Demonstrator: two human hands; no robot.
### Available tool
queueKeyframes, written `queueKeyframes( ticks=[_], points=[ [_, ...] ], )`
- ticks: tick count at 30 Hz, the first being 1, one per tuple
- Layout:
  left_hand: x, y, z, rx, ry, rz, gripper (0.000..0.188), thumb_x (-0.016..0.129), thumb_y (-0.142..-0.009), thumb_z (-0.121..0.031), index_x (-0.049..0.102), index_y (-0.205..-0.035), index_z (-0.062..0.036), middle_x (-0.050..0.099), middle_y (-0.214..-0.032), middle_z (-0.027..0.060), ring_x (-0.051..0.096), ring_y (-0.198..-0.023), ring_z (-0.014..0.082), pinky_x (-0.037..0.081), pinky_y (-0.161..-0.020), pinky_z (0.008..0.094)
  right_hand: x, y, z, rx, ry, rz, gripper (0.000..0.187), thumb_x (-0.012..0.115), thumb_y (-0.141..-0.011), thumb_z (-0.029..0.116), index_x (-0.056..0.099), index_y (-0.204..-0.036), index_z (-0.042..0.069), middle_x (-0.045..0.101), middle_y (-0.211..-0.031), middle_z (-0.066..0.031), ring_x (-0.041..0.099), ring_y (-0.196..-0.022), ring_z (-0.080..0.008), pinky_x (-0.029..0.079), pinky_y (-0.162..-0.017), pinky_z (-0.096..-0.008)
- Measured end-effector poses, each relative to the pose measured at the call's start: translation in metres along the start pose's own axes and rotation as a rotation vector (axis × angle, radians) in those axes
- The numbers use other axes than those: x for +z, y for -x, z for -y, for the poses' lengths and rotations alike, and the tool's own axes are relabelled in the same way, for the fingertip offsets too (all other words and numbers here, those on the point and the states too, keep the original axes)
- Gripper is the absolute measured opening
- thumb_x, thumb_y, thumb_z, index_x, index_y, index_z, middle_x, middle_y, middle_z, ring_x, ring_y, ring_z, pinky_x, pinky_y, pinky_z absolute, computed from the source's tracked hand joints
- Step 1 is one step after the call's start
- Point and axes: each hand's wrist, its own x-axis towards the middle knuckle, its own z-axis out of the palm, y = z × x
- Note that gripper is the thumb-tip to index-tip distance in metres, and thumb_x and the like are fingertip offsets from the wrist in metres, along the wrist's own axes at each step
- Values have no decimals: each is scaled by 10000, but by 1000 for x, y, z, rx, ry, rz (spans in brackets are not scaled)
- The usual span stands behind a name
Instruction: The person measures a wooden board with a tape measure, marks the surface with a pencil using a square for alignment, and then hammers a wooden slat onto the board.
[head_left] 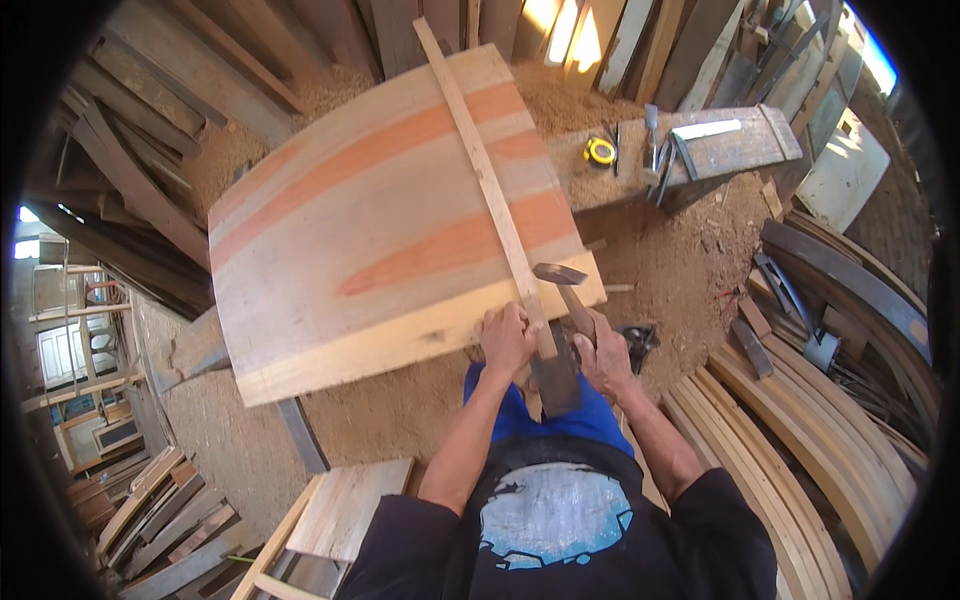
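A large wooden panel with pale and reddish grain lies in front of me, with a lighter board along its near edge. Across it runs a long narrow wooden strip, its near end sticking out past the panel's edge. My left hand is closed at that edge, against the strip's left side; its fingers hide whatever is in them. Wrapped round a hammer's handle is my right hand, just right of the strip. The hammer's metal head is over the panel's near right corner. A dark board extends below the strip's end.
A bench at the far right carries a yellow tape measure, chisels and a square. Curved wooden pieces are stacked at my right. Planks lean at the back and left, and sawdust covers the ground. A wooden frame stands at lower left.
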Motion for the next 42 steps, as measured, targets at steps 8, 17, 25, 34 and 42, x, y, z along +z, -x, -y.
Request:
queueKeyframes(
  ticks=[8, 17, 25, 34, 42],
  points=[
    [-23, -121, -1, 104, 4, -348, 830, 720, -887, -445, 435, -1498, 40, 443, -1507, 305, 380, -1417, 487, 301, -1141, 628, 6, -94, 28, -114, -11, -163, 632, 567, -1000, 102, 339, -1583, 16, 689, -1066, -347, 665, -963, -557, 535, -840, -580],
    [-24, -207, -9, 58, -176, -367, 797, 609, -966, -409, 369, -1563, 60, 284, -1662, 307, 185, -1553, 524, 138, -1247, 664, 15, -202, 40, -2, 154, -12, 666, 572, -975, 28, 354, -1604, 31, 545, -1477, -293, 594, -1267, -484, 514, -1024, -510],
    [-27, -208, -10, 27, -157, -325, 784, 588, -936, -378, 398, -1549, 72, 313, -1666, 272, 198, -1546, 525, 120, -1253, 662, 33, -249, 34, 41, 378, 118, 667, 599, -997, 147, 383, -1626, 202, 684, -1121, -286, 633, -1090, -479, 536, -892, -543],
    [-27, -208, -8, 30, -153, -301, 798, 602, -929, -355, 372, -1562, 72, 277, -1683, 270, 188, -1543, 530, 102, -1247, 672, 33, -252, 16, -82, 408, 87, 690, 614, -996, 173, 358, -1637, 206, 663, -961, -253, 647, -906, -458, 535, -733, -547],
    [-29, -207, -10, 59, -132, -325, 788, 606, -932, -341, 369, -1561, 69, 286, -1677, 272, 197, -1537, 528, 109, -1246, 667, 36, -257, 4, -168, 389, 1, 673, 618, -990, 186, 394, -1625, 205, 620, -846, -219, 639, -742, -429, 527, -665, -546]
  ],
)
